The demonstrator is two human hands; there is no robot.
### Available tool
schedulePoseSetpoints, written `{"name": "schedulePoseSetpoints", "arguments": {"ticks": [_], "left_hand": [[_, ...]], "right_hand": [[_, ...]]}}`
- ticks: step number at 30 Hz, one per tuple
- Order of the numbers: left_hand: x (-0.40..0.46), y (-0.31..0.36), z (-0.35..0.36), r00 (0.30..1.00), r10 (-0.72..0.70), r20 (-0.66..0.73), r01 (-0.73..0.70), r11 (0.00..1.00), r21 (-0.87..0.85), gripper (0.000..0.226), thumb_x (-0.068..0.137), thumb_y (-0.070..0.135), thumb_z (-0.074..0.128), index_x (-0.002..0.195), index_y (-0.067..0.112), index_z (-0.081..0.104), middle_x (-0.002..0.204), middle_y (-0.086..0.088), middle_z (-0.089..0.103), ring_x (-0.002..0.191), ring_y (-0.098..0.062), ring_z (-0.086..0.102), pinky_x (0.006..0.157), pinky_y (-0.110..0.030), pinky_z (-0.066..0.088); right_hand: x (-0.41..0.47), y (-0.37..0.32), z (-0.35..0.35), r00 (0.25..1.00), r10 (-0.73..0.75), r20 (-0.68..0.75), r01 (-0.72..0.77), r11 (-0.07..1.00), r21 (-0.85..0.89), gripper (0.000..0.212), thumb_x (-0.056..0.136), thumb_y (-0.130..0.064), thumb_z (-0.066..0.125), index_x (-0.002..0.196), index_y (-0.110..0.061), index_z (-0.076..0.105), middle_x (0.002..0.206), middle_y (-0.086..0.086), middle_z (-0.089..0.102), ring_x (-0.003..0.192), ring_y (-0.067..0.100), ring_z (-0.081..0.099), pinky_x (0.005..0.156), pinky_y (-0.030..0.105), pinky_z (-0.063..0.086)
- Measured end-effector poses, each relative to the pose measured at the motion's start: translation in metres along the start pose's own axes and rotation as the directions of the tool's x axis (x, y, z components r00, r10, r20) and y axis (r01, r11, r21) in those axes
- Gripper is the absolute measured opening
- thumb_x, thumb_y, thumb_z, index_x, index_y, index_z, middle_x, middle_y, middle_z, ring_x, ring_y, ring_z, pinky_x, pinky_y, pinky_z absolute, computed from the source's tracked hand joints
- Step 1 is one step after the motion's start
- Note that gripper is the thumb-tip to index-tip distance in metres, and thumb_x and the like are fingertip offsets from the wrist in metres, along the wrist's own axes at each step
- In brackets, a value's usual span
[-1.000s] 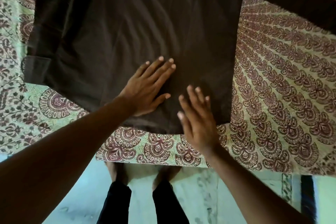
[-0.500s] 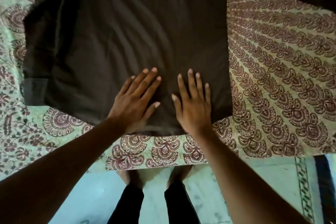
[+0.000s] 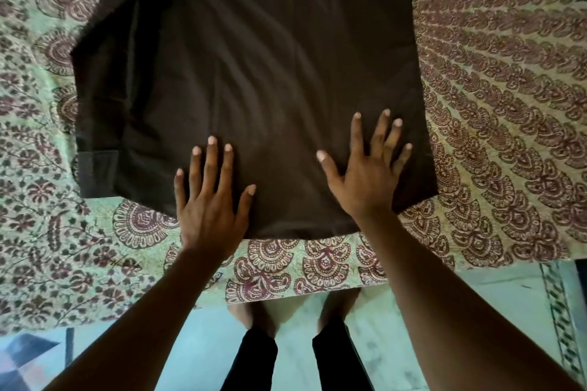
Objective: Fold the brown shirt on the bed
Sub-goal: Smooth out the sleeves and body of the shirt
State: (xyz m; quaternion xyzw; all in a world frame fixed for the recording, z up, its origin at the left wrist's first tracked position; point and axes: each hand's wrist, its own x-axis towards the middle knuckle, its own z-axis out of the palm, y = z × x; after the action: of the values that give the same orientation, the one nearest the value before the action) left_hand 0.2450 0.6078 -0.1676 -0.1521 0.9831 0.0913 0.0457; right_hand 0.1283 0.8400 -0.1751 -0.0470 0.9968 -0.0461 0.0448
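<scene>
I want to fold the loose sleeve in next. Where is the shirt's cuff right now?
In the head view the cuff lies at the brown shirt's near-left corner, flat on the patterned bedspread, to the left of the left hand.

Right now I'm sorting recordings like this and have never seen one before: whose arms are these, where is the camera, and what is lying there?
There is no machine here. The picture comes from one wide-angle camera worn on a person's head, looking forward and down, so the two arms reaching in from the bottom are that person's own. A brown shirt lies spread on a bed covered by a patterned bedsheet. The left hand and the right hand both rest flat on the shirt near its lower hem, fingers straight and spread. Neither hand grips anything; they only press on the cloth. One sleeve lies folded in along the shirt's left side. Below the bed's edge you see the person's feet on the floor.
</scene>
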Motion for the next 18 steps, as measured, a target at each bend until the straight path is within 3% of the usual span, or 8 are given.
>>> {"name": "schedulePoseSetpoints", "arguments": {"ticks": [1, 3, 6, 8, 11, 13, 15, 18], "left_hand": [[-0.001, -0.008, -0.003, 1.0, -0.028, 0.007, 0.028, 1.0, -0.004, 0.073, 0.102, 0.06, 0.027, 0.164, 0.025, 0.011, 0.173, -0.001, 0.004, 0.159, -0.026, 0.007, 0.125, -0.054, 0.014], [-0.005, -0.023, -0.006, 1.0, -0.025, 0.019, 0.025, 1.0, 0.017, 0.073, 0.102, 0.06, 0.027, 0.164, 0.026, 0.01, 0.173, -0.002, 0.004, 0.159, -0.028, 0.007, 0.125, -0.055, 0.016], [-0.016, -0.04, -0.009, 0.999, 0.023, 0.035, -0.024, 0.999, 0.029, 0.074, 0.102, 0.06, 0.028, 0.164, 0.025, 0.01, 0.173, -0.001, 0.003, 0.159, -0.027, 0.007, 0.125, -0.055, 0.017], [-0.023, -0.051, -0.008, 0.998, 0.034, 0.045, -0.035, 0.999, 0.026, 0.075, 0.101, 0.061, 0.027, 0.164, 0.024, 0.007, 0.173, 0.0, 0.0, 0.159, -0.026, 0.004, 0.126, -0.053, 0.016], [-0.023, -0.063, -0.008, 1.0, -0.013, 0.011, 0.013, 0.999, 0.035, 0.077, 0.102, 0.062, 0.027, 0.164, 0.022, 0.007, 0.173, -0.001, 0.003, 0.159, -0.024, 0.006, 0.127, -0.051, 0.012], [-0.019, -0.071, -0.01, 0.998, -0.056, -0.025, 0.057, 0.997, 0.052, 0.077, 0.102, 0.061, 0.028, 0.164, 0.019, 0.01, 0.173, -0.003, 0.006, 0.159, -0.022, 0.009, 0.126, -0.053, 0.011], [-0.013, -0.077, -0.012, 0.998, -0.045, -0.044, 0.047, 0.998, 0.037, 0.075, 0.103, 0.059, 0.029, 0.164, 0.019, 0.011, 0.173, -0.003, 0.006, 0.159, -0.022, 0.007, 0.126, -0.054, 0.011], [-0.002, -0.084, -0.018, 0.998, 0.002, -0.066, -0.002, 1.0, -0.001, 0.071, 0.104, 0.056, 0.029, 0.164, 0.02, 0.012, 0.173, -0.003, 0.007, 0.159, -0.023, 0.007, 0.125, -0.054, 0.014]], "right_hand": [[-0.013, -0.008, -0.001, 0.989, -0.146, 0.035, 0.147, 0.989, -0.028, 0.085, 0.096, -0.077, 0.032, 0.164, -0.029, 0.016, 0.173, 0.015, 0.0, 0.159, 0.037, -0.003, 0.124, 0.065, 0.007], [-0.046, -0.02, -0.005, 0.886, -0.451, 0.11, 0.454, 0.891, -0.008, 0.08, 0.098, -0.071, 0.037, 0.165, -0.031, 0.016, 0.174, 0.009, -0.001, 0.16, 0.03, -0.002, 0.124, 0.062, 0.012], [-0.083, -0.026, -0.006, 0.715, -0.675, 0.179, 0.681, 0.731, 0.036, 0.074, 0.1, -0.066, 0.041, 0.164, -0.034, 0.019, 0.174, 0.007, 0.001, 0.16, 0.027, 0.001, 0.123, 0.061, 0.017], [-0.075, -0.031, -0.009, 0.714, -0.685, 0.146, 0.686, 0.726, 0.053, 0.072, 0.101, -0.066, 0.041, 0.163, -0.035, 0.022, 0.174, 0.007, 0.003, 0.16, 0.029, 0.002, 0.122, 0.062, 0.019], [-0.022, -0.053, -0.013, 0.858, -0.512, 0.036, 0.512, 0.859, 0.012, 0.074, 0.1, -0.068, 0.04, 0.163, -0.035, 0.02, 0.173, 0.011, 0.002, 0.16, 0.035, 0.001, 0.124, 0.066, 0.012], [0.017, -0.073, -0.011, 0.928, -0.37, 0.035, 0.371, 0.929, -0.011, 0.077, 0.099, -0.072, 0.034, 0.164, -0.033, 0.017, 0.173, 0.014, 0.0, 0.159, 0.037, -0.003, 0.123, 0.067, 0.008], [0.032, -0.092, -0.002, 0.954, -0.293, 0.069, 0.296, 0.955, -0.031, 0.082, 0.098, -0.076, 0.029, 0.164, -0.029, 0.016, 0.172, 0.016, -0.001, 0.159, 0.039, -0.004, 0.122, 0.07, 0.01], [0.005, -0.115, 0.009, 0.93, -0.35, 0.113, 0.36, 0.928, -0.096, 0.088, 0.098, -0.077, 0.024, 0.165, -0.021, 0.013, 0.172, 0.016, -0.003, 0.159, 0.038, -0.005, 0.121, 0.07, 0.007]]}}
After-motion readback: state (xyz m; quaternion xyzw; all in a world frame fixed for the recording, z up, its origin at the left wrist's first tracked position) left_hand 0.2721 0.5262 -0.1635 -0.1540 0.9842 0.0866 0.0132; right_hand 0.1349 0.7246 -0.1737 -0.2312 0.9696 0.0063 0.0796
